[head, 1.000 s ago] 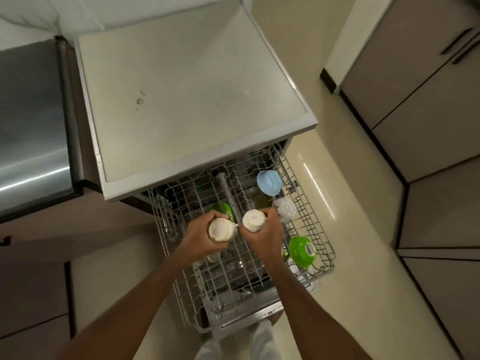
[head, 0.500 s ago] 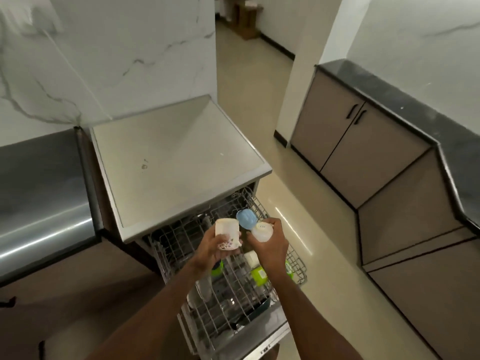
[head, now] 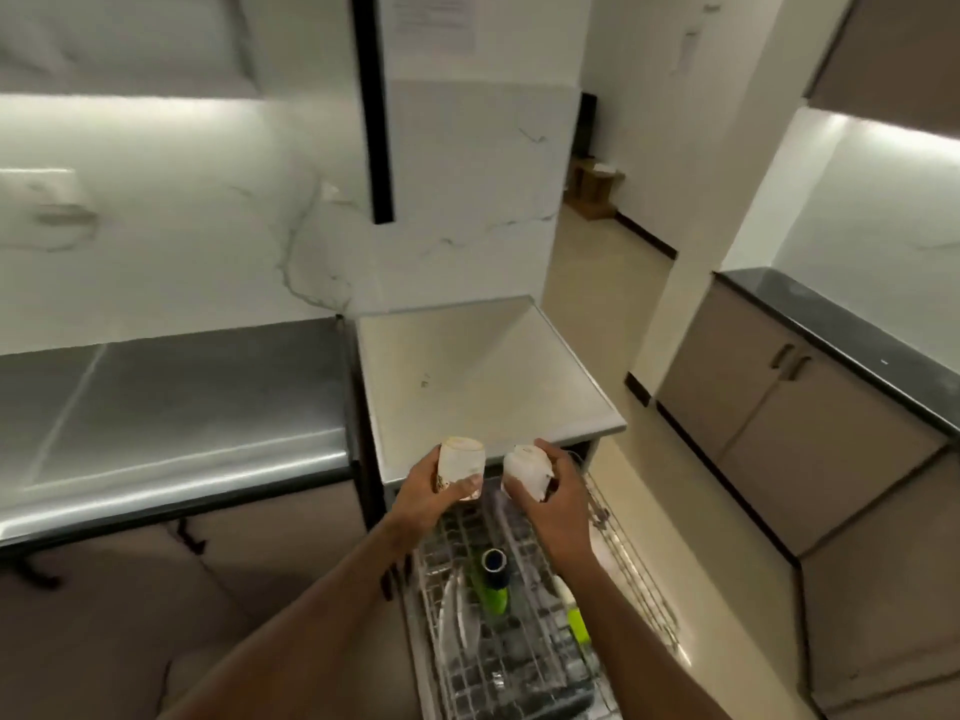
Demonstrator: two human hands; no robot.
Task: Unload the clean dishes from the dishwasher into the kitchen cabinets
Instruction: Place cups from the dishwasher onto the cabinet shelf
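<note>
Head view: a sheet of paper (head: pixel 434 18) is fixed to the wall above the dishwasher (head: pixel 483 376); its writing is blurred and cannot be read. A steel counter (head: pixel 171 407) adjoins the dishwasher on the left, and grey cabinets (head: pixel 769 402) under a dark counter stand to its right. The rack (head: pixel 519 631) is pulled out below. One cup (head: pixel 460 462) is gripped in the left hand (head: pixel 431 498), another cup (head: pixel 524 472) in the right hand (head: pixel 558 506), both above the rack.
</note>
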